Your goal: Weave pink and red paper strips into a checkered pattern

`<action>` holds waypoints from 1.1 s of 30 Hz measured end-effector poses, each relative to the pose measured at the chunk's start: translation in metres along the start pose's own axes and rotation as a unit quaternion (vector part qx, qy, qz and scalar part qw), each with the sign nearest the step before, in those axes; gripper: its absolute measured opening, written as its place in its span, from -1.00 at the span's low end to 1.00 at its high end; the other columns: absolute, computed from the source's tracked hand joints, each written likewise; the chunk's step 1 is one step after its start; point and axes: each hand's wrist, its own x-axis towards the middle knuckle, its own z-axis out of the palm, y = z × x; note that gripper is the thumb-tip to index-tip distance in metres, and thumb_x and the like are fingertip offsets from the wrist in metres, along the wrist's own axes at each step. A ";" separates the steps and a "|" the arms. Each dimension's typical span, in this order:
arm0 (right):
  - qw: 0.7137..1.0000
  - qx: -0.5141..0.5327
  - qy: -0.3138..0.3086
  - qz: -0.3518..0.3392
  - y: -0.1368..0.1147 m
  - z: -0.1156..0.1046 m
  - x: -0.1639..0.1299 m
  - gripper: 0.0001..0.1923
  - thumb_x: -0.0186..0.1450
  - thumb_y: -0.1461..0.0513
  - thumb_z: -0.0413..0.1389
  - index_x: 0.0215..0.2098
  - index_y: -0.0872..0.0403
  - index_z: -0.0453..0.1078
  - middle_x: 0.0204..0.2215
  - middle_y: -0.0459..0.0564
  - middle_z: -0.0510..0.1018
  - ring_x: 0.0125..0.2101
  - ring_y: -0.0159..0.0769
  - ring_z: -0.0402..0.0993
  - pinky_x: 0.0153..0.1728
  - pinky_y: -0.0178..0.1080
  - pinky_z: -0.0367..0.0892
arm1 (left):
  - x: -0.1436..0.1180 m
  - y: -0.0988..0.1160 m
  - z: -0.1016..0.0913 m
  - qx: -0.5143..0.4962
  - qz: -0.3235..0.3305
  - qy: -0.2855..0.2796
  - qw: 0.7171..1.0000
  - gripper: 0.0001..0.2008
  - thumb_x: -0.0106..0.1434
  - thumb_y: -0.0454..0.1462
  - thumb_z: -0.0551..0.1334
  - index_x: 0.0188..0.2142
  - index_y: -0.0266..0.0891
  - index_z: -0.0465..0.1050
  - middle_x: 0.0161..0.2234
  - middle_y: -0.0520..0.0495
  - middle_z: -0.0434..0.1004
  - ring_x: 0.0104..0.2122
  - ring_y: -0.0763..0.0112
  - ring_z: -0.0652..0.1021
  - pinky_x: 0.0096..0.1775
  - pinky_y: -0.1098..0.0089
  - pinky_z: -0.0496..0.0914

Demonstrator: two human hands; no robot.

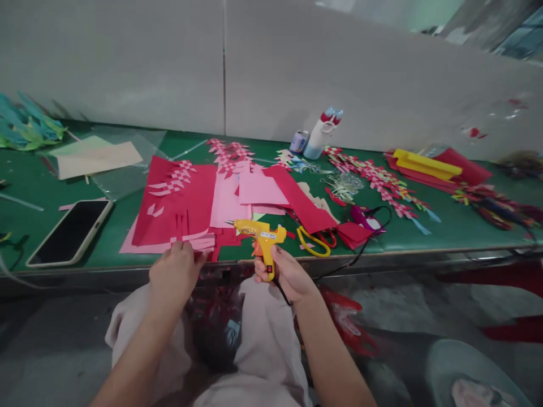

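Observation:
My right hand [285, 273] grips the handle of a yellow glue gun [259, 235] at the table's front edge, its nozzle pointing left. My left hand [175, 272] rests on the near edge of a red and pink woven paper sheet [178, 206], fingers pinching its cut pink strips [199, 242]. More pink paper [250, 189] and a long red paper strip [301, 200] lie just behind the gun.
A phone [70, 232] lies face up at the left on the green table [38, 186]. Yellow-handled scissors [314, 243], a white bottle [318, 135], woven paper strips [373, 178] and yellow and red sheets [428, 164] lie to the right. A grey wall stands behind.

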 end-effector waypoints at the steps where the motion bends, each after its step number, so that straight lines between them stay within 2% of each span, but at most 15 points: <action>1: 1.000 0.005 -0.001 -0.003 0.001 0.000 0.001 -0.68 0.29 -0.01 0.10 -0.34 0.08 0.28 -0.52 -0.14 0.33 -0.57 -0.48 0.21 -0.42 -0.29 0.28 | 0.001 0.002 0.000 0.001 -0.004 -0.001 1.000 -0.48 0.34 0.02 -0.10 -0.22 -0.35 0.42 -0.23 -0.26 0.50 -0.30 0.13 0.54 -0.43 0.30 0.24; 5: 1.000 0.003 -0.008 0.000 0.001 0.000 0.005 -0.67 0.31 0.02 0.09 -0.42 0.10 0.25 -0.55 -0.14 0.30 -0.58 -0.49 0.18 -0.44 -0.29 0.22 | 0.002 0.006 0.001 -0.007 -0.018 -0.003 1.000 -0.46 0.35 0.02 -0.12 -0.23 -0.37 0.43 -0.29 -0.26 0.48 -0.32 0.10 0.53 -0.45 0.29 0.22; 13: 0.999 -0.032 -0.029 0.024 0.003 -0.006 0.010 -0.69 0.29 0.03 0.11 -0.39 0.10 0.27 -0.57 -0.14 0.31 -0.57 -0.45 0.21 -0.43 -0.26 0.19 | 0.001 0.006 0.002 0.006 -0.009 0.011 1.000 -0.47 0.38 -0.01 -0.18 -0.28 -0.34 0.40 -0.31 -0.23 0.48 -0.33 0.14 0.53 -0.46 0.32 0.19; 19: 0.995 -0.080 -0.030 0.050 0.006 -0.012 0.010 -0.60 0.31 -0.02 0.07 -0.14 0.16 0.39 -0.58 -0.12 0.34 -0.56 -0.43 0.26 -0.46 -0.31 0.15 | 0.001 0.009 0.004 0.019 -0.015 0.023 0.999 -0.54 0.40 -0.11 -0.18 -0.33 -0.29 0.38 -0.36 -0.18 0.47 -0.35 0.18 0.54 -0.48 0.32 0.17; 24: 0.990 -0.122 -0.019 0.063 0.005 -0.012 0.006 -0.52 0.32 -0.05 0.03 -0.08 0.17 0.42 -0.56 -0.09 0.38 -0.55 -0.43 0.27 -0.48 -0.32 0.13 | 0.000 0.007 0.007 0.022 -0.012 0.055 0.998 -0.59 0.39 -0.17 -0.16 -0.35 -0.27 0.38 -0.37 -0.16 0.49 -0.38 0.21 0.54 -0.48 0.31 0.13; 33: 0.984 -0.146 -0.023 0.101 0.002 -0.007 0.006 -0.48 0.30 -0.09 0.03 -0.09 0.18 0.41 -0.55 -0.08 0.38 -0.55 -0.44 0.26 -0.49 -0.34 0.13 | 0.006 -0.017 0.003 -0.079 -0.077 0.004 0.994 -0.67 0.33 -0.13 -0.02 -0.34 -0.18 0.47 -0.28 -0.09 0.58 -0.44 0.29 0.52 -0.53 0.35 0.06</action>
